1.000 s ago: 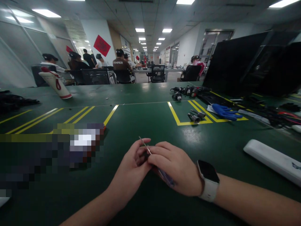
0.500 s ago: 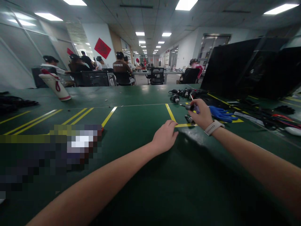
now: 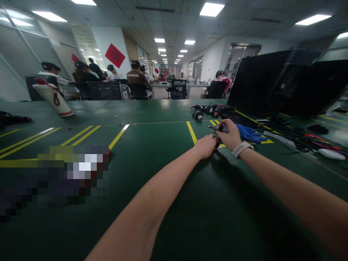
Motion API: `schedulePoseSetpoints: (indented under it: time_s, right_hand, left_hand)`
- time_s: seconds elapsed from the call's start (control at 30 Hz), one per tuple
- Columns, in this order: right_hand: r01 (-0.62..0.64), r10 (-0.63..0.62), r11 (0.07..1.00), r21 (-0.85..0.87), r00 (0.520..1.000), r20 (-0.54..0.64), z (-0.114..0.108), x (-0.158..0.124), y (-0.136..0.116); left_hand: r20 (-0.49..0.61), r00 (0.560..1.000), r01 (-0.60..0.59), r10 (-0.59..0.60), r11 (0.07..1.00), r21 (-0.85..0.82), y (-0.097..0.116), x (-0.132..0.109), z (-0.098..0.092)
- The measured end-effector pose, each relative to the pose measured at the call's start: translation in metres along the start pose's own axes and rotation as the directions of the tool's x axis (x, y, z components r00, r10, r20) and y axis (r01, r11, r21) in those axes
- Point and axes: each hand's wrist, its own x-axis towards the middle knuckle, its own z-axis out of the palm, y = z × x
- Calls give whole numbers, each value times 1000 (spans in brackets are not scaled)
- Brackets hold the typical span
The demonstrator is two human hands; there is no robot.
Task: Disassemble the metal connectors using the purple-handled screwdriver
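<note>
My right hand (image 3: pixel 230 134), with a pale watch band at the wrist, is closed on a small grey metal cylinder (image 3: pixel 218 128). A thin pin sticks out of the cylinder to the left. Something purple (image 3: pixel 225 128) shows between the same fingers, mostly hidden. Just left of and below it, my left hand (image 3: pixel 207 146) has its fingers closed around a second small cylinder (image 3: pixel 217 144), whose dark end peeks out near the table. Behind the right hand lies a blue glove (image 3: pixel 251 134). The two hands are close together over a yellow-taped corner.
Several metal cylinders with black cables (image 3: pixel 199 115) lie beyond my hands. Black monitors (image 3: pixel 261 81), cables and a white mouse (image 3: pixel 331 154) are at right. A white tapered container (image 3: pixel 56 98) leans at back left. A pixelated object (image 3: pixel 87 168) lies at left. People sit farther back.
My left hand has moved right and closed on the cylinder lying on the table. The cylinder in my right hand has come closer to it. The view has shifted slightly to the right.
</note>
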Motion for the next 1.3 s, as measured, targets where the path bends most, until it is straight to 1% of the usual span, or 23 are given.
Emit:
schedulePoseSetpoints:
  time_s: [0.1, 0.17, 0.23, 0.3, 0.37, 0.43, 0.5, 0.6, 0.7, 0.8, 0.9, 1.0, 1.07, 1.1, 1.2, 1.3]
  right_hand:
    - [13, -14, 1000, 10, 999, 33, 8, -10, -3]
    - [32, -33, 999, 16, 997, 69, 13, -17, -5]
    - [56, -58, 998, 19, 992, 114, 18, -24, -8]
    - [78, -80, 997, 19, 984, 157, 21, -31, -11]
    - [91, -92, 996, 13, 976, 196, 22, -35, -14]
    - [97, -95, 995, 5, 968, 231, 24, -38, -16]
    - [94, -89, 996, -6, 962, 257, 24, -40, -16]
    - [73, -65, 997, -21, 962, 264, 21, -41, -17]
    - [42, -38, 999, -15, 972, 232, 13, -49, -25]
    - [18, -24, 999, 31, 976, 218, 0, -64, -46]
    - [8, -36, 993, 115, 969, 246, -17, -85, -75]
    - [-155, 17, 926, 344, 928, 372, -34, -104, -104]
    - [-222, 15, 862, 456, 909, 416, -45, -113, -120]
    - [-250, 18, 835, 490, 903, 430, -50, -117, -127]
    - [-316, 43, 788, 529, 884, 465, -61, -125, -142]
    - [-374, 54, 767, 521, 847, 529, -65, -129, -147]
  left_hand:
    - [17, 1000, -6, 6, 1000, 14, 5, -37, -11]
    - [33, 999, -12, 12, 1000, 9, 11, -72, -21]
    - [74, 997, -18, 19, 1000, -18, 20, -111, -34]
    - [128, 992, 18, -13, 999, -39, 31, -149, -47]
    - [180, 983, 47, -36, 997, -60, 41, -182, -57]
    - [218, 974, 78, -63, 995, -59, 50, -207, -65]
    - [228, 969, 108, -96, 993, -40, 56, -224, -68]
    - [192, 975, 98, -107, 994, 54, 60, -238, -71]
    - [163, 986, -17, -18, 978, 210, 62, -244, -73]
    - [142, 986, -136, 91, 925, 354, 65, -245, -74]
    - [116, 976, -217, 184, 875, 432, 66, -245, -76]
    - [60, 966, -250, 253, 844, 474, 60, -246, -79]
    - [20, 957, -261, 289, 829, 496, 54, -248, -79]
    - [21, 955, -266, 296, 823, 502, 51, -249, -79]
    - [83, 958, -279, 276, 820, 499, 44, -251, -79]
    - [110, 952, -301, 285, 818, 490, 41, -251, -79]
